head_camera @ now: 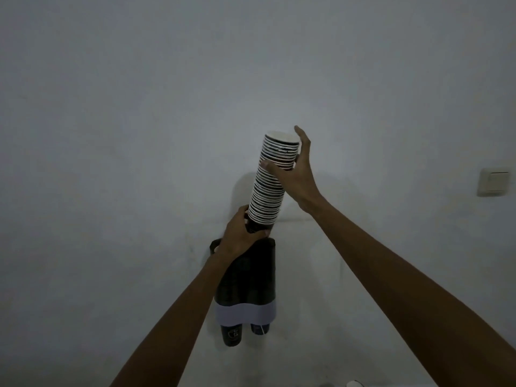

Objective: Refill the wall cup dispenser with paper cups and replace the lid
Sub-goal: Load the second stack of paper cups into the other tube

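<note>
A tall stack of dark paper cups with white rims (269, 191) leans slightly right, just above the wall cup dispenser (251, 280). The dispenser is a dark double tube with a pale band near its bottom. A dark cup (231, 335) and a second cup (260, 328) stick out of its underside. My left hand (241, 236) grips the bottom of the stack right over the dispenser's top opening. My right hand (293, 171) holds the stack near its top, thumb in front, fingers behind. No lid is visible.
The pale wall (139, 135) fills the view. A light switch (493, 181) sits on the wall at the far right. A small white object (354, 384) shows at the bottom edge.
</note>
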